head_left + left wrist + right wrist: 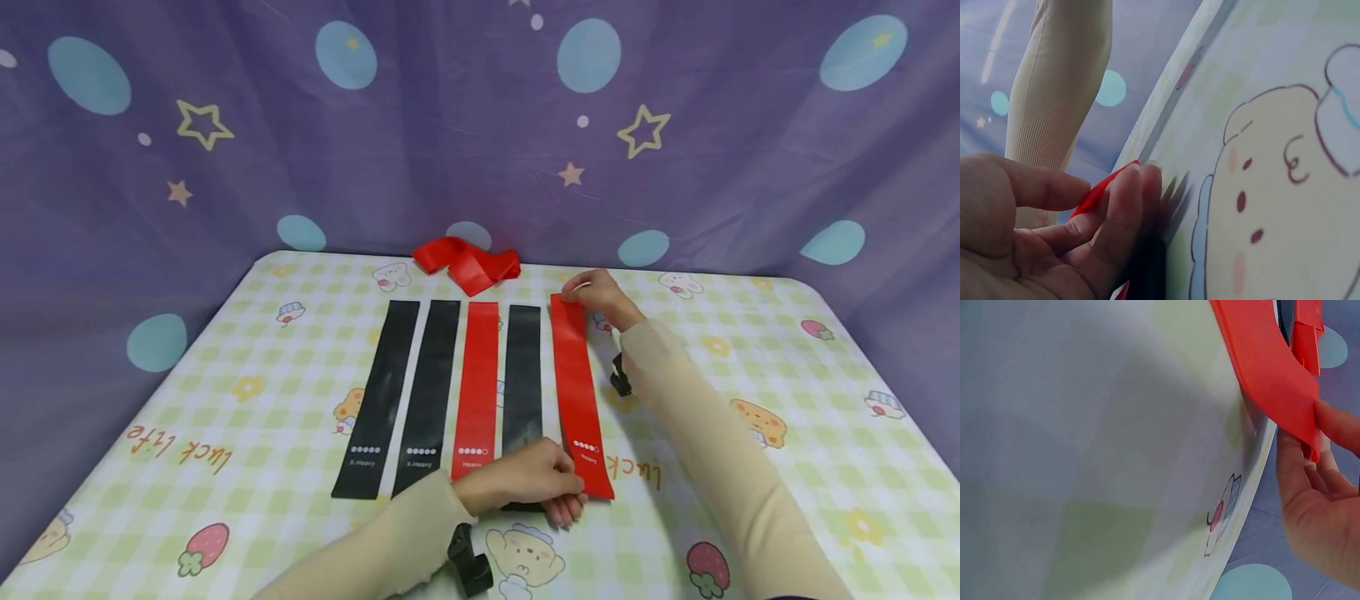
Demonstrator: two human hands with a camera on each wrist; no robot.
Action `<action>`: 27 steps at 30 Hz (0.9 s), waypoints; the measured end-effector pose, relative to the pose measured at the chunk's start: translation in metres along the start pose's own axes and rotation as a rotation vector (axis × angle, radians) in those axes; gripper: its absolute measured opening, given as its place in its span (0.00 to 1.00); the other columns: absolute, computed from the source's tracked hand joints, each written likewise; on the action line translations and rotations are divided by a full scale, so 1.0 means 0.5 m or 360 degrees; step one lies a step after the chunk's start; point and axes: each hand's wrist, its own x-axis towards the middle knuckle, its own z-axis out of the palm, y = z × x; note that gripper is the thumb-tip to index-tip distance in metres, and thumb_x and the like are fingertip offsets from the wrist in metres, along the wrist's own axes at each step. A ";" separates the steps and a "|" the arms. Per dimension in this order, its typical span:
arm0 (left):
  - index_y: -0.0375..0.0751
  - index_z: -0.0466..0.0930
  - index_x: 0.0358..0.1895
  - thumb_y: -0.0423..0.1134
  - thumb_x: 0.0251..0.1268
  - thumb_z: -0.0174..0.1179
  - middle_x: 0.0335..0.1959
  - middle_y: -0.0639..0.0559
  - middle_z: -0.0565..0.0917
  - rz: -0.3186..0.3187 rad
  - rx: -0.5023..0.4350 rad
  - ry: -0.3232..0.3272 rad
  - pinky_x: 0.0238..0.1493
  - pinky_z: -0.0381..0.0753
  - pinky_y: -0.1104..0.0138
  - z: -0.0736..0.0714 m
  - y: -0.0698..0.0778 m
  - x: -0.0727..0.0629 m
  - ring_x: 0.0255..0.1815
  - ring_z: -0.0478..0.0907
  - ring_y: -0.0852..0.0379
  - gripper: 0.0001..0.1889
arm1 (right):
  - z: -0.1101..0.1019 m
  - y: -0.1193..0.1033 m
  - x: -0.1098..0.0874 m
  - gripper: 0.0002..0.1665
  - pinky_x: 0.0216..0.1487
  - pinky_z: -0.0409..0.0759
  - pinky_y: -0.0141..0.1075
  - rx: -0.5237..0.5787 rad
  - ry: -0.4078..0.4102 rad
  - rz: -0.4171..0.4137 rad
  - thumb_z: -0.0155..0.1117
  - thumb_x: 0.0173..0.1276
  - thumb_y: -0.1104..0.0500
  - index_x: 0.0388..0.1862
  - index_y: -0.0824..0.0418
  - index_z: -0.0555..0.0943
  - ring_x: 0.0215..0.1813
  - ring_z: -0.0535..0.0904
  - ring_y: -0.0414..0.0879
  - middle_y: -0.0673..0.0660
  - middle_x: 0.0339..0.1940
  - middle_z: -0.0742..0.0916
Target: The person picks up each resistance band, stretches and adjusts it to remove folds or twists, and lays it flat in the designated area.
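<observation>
Here, hands (531,477) (602,298) in pinches on rightmost red band (578,375), roomy tablecloth (787,367) past its edge

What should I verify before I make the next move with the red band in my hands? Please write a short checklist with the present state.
1. Right hand grips the held band at its far end: ok, pinched by thumb and fingers.
2. Left hand grips its near end: ok, the wrist view shows a red edge pinched.
3. Print faces up: ok, dots and "Heavy" show.
4. Band lies flat: not ok, the far end is bent up in the right hand.
5. Near end is apart from the neighbouring black band: cannot tell, the left hand covers that spot.
6. Crumpled band is apart from the held one: ok.
</observation>
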 end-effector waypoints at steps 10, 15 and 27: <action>0.24 0.82 0.28 0.29 0.65 0.54 0.20 0.38 0.83 -0.0011 0.0033 -0.0005 0.17 0.76 0.76 0.004 0.000 -0.003 0.13 0.76 0.62 0.12 | -0.003 -0.003 -0.001 0.16 0.35 0.70 0.36 -0.0221 -0.0175 0.0149 0.59 0.63 0.60 0.49 0.64 0.79 0.35 0.73 0.47 0.54 0.38 0.78; 0.25 0.82 0.27 0.31 0.65 0.54 0.16 0.47 0.81 -0.0010 0.0074 -0.0023 0.15 0.74 0.77 0.001 0.002 -0.006 0.11 0.74 0.63 0.13 | -0.004 -0.004 -0.004 0.16 0.35 0.74 0.32 -0.0303 -0.0124 0.0046 0.60 0.63 0.63 0.48 0.67 0.80 0.32 0.73 0.44 0.54 0.34 0.81; 0.24 0.81 0.23 0.32 0.65 0.56 0.12 0.50 0.78 -0.0021 0.0062 -0.0026 0.09 0.69 0.76 0.000 0.004 -0.015 0.07 0.70 0.64 0.15 | -0.011 -0.003 -0.006 0.15 0.35 0.75 0.31 -0.0434 -0.0065 0.0000 0.61 0.62 0.63 0.46 0.68 0.82 0.32 0.75 0.44 0.56 0.35 0.83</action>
